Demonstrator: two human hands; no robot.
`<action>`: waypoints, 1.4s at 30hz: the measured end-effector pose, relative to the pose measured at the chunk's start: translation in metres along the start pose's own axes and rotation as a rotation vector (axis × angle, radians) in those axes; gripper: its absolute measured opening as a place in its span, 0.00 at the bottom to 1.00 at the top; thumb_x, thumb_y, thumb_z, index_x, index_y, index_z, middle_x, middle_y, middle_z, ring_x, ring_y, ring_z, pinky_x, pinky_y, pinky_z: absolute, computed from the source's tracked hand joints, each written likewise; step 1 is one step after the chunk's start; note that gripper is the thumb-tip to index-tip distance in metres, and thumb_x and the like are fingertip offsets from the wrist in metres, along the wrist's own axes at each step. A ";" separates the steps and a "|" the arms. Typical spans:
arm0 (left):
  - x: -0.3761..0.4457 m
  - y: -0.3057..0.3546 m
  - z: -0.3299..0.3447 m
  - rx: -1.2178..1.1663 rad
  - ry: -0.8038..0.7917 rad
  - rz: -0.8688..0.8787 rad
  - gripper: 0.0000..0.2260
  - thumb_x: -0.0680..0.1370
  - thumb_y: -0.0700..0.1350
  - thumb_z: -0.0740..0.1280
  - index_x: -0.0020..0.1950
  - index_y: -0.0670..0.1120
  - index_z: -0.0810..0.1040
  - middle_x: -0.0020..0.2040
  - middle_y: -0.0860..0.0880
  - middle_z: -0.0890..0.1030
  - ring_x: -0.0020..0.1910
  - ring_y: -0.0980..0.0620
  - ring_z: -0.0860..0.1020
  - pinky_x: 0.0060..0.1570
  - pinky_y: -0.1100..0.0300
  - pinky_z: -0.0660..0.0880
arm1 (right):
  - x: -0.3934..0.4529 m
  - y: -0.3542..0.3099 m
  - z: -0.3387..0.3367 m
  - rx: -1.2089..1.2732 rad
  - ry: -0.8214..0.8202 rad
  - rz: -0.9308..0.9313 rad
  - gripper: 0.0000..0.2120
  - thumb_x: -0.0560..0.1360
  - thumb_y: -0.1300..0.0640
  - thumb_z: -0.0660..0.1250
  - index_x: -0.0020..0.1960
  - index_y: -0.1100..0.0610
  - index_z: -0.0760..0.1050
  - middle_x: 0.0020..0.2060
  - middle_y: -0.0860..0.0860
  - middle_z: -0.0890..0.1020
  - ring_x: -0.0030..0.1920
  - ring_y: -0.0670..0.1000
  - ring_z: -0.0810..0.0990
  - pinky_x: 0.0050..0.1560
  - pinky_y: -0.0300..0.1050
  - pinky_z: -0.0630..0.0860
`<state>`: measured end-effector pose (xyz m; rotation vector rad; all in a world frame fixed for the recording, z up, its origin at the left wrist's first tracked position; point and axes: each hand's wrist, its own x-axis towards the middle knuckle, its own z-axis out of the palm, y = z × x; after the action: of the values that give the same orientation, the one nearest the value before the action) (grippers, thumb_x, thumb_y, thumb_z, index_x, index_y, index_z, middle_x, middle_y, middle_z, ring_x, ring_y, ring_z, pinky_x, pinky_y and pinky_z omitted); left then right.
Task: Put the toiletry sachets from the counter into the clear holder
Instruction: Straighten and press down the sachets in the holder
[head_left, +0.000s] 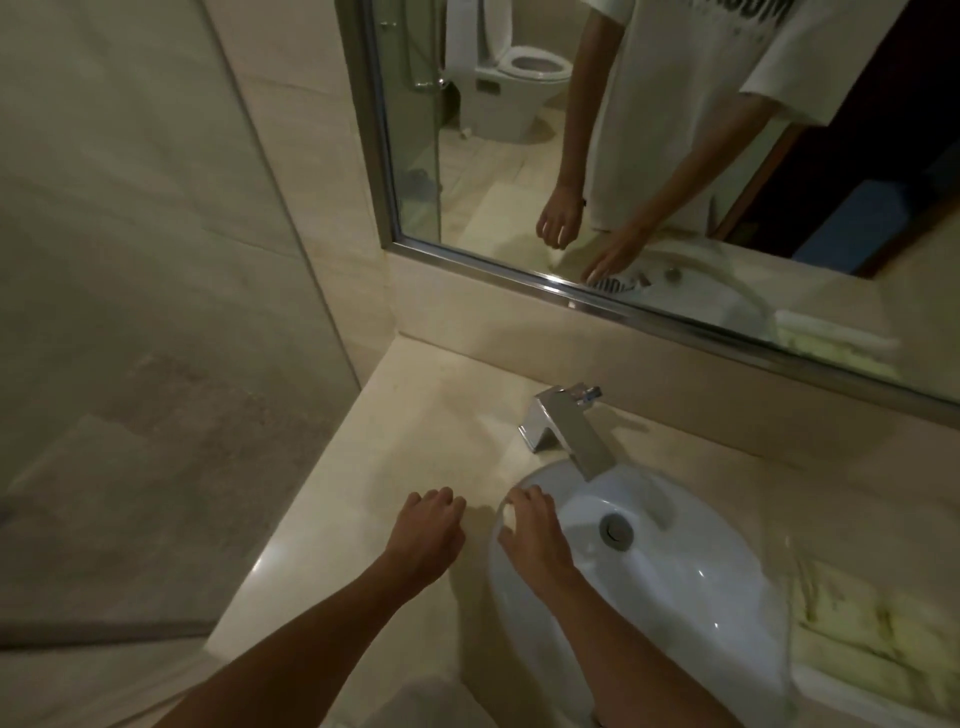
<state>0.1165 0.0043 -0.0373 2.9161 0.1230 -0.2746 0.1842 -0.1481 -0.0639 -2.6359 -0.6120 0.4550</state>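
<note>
My left hand (427, 525) hovers over the beige counter (363, 467) with its fingers curled in and nothing visible in them. My right hand (530, 530) rests with spread fingers on the left rim of the white basin (675, 582). In the mirror (493, 156), a small dark-striped item (613, 287) shows at the fingertips of the reflected right hand; my hand hides it in the direct view. I cannot make out a clear holder or any other sachets.
A chrome tap (566, 426) stands behind the basin. Folded pale yellow-green towels (857, 634) lie on the counter to the right. A glass shower panel (156, 312) bounds the counter on the left. The mirror reflects a toilet (514, 78).
</note>
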 end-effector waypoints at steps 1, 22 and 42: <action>0.002 0.008 0.001 -0.001 0.000 0.017 0.07 0.73 0.41 0.61 0.49 0.42 0.75 0.48 0.42 0.78 0.48 0.40 0.77 0.49 0.50 0.71 | -0.006 0.006 -0.003 0.002 0.009 0.020 0.19 0.75 0.57 0.66 0.65 0.55 0.68 0.62 0.52 0.70 0.62 0.52 0.68 0.57 0.41 0.71; 0.017 0.257 0.017 -0.017 0.003 0.318 0.13 0.72 0.38 0.58 0.54 0.42 0.75 0.52 0.42 0.79 0.47 0.43 0.77 0.47 0.52 0.69 | -0.161 0.197 -0.108 0.012 0.158 0.302 0.19 0.71 0.57 0.67 0.61 0.55 0.70 0.57 0.51 0.72 0.58 0.51 0.69 0.55 0.41 0.70; 0.028 0.389 0.047 0.023 -0.029 0.361 0.08 0.73 0.36 0.57 0.48 0.41 0.74 0.47 0.43 0.78 0.45 0.43 0.76 0.44 0.53 0.69 | -0.236 0.362 -0.177 0.134 0.370 0.722 0.18 0.72 0.62 0.68 0.61 0.60 0.73 0.59 0.57 0.74 0.54 0.58 0.77 0.50 0.46 0.75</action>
<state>0.1753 -0.3829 -0.0105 2.8823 -0.4091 -0.2581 0.1782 -0.6131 -0.0182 -2.6386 0.4858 0.1742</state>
